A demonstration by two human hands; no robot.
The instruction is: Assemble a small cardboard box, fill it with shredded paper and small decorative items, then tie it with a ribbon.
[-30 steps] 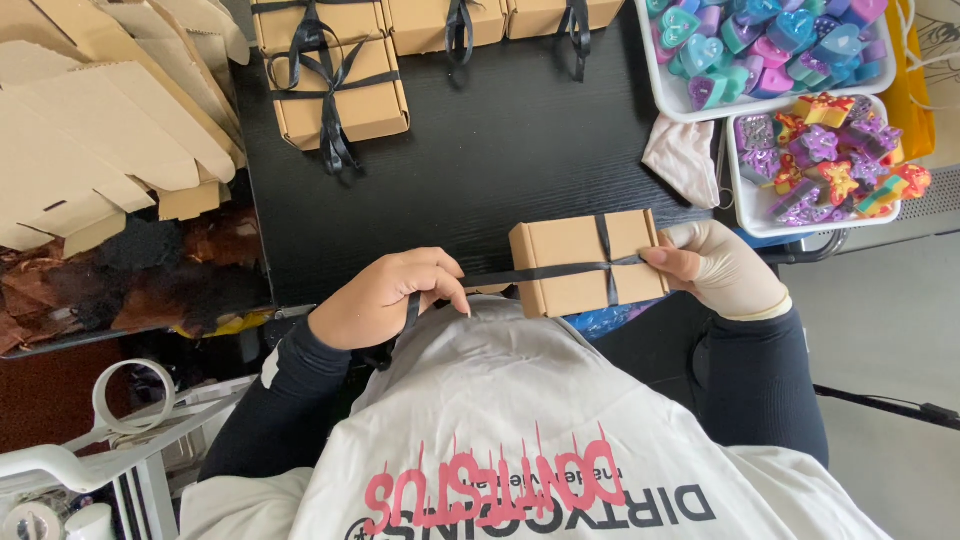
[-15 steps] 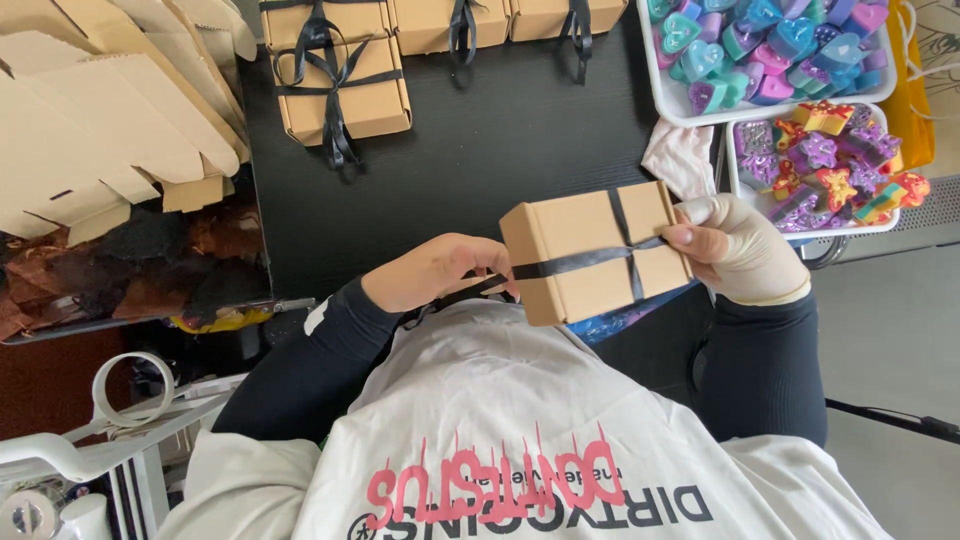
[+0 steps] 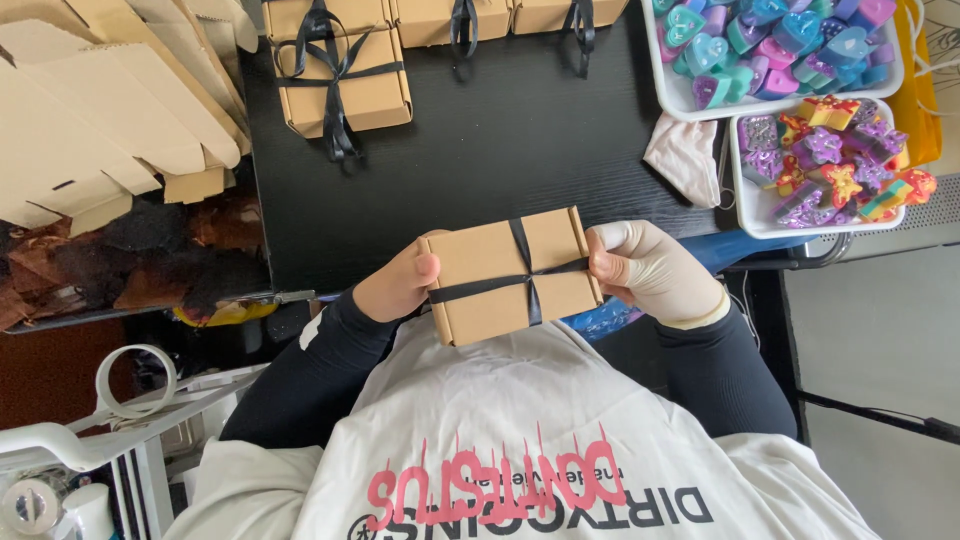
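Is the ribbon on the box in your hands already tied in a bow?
No: the black ribbon only crosses flat over the box, held by the left hand and right hand.

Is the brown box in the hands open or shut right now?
Shut. The cardboard box has its lid flat, with black ribbon crossed over it, held between left hand and gloved right hand.

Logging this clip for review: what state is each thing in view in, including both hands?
Kraft box: closed, held above the table edge, black ribbon crossed over it, no bow visible.
Left hand: bare, gripping the box's left end.
Right hand: gloved, gripping the right end.
Finished boxes: closed, ribbons tied.
Flat cardboard blanks: unfolded, stacked.
Two white trays: full of coloured pieces.
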